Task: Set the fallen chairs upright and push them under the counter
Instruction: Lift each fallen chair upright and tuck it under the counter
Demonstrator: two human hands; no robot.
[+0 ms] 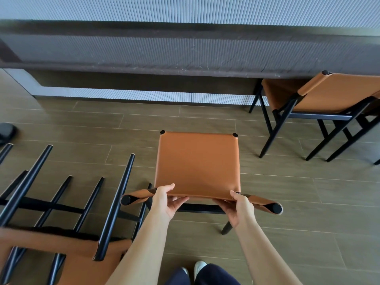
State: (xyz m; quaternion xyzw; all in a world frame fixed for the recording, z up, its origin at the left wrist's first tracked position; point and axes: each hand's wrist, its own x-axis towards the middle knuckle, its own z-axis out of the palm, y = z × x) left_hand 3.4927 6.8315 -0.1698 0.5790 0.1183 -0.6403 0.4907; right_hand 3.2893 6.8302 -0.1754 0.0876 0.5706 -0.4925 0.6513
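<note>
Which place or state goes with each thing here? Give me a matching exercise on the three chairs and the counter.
Things:
1. middle chair
2. right chair
3. left chair
4. counter

Places or states:
A. tipped over on the floor
B. upright, seat partly under the counter
C. upright, gripped by the left hand and right hand
D. runs across the top of the view

Pairs: 1-C, 2-B, 3-A, 4-D
</note>
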